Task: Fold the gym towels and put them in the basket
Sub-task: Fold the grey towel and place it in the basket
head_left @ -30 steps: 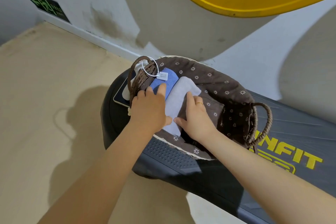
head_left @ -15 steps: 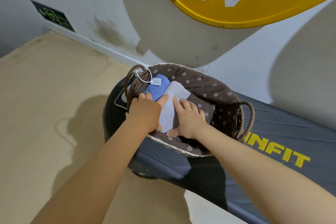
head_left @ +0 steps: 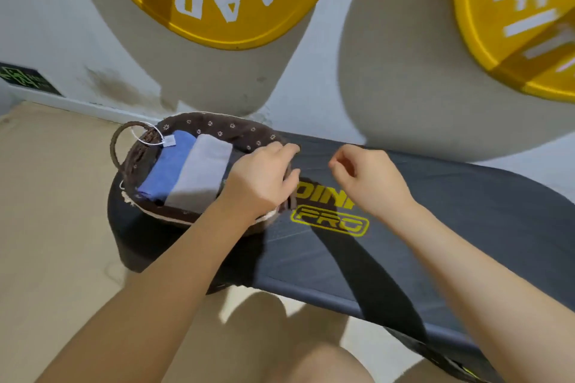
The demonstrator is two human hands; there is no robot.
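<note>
A white wall (head_left: 46, 9) stood behind a dark bench (head_left: 389, 227). On it sat the basket (head_left: 217, 127), with a blue towel (head_left: 168, 168) and grey towel (head_left: 202, 174) folded inside. The left hand (head_left: 261, 180) gripped the basket's right end. The right hand (head_left: 370, 177) hung loosely curled, holding nothing.

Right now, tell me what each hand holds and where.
The left hand grips the basket at its right end, by the rim. The right hand holds nothing.
</note>
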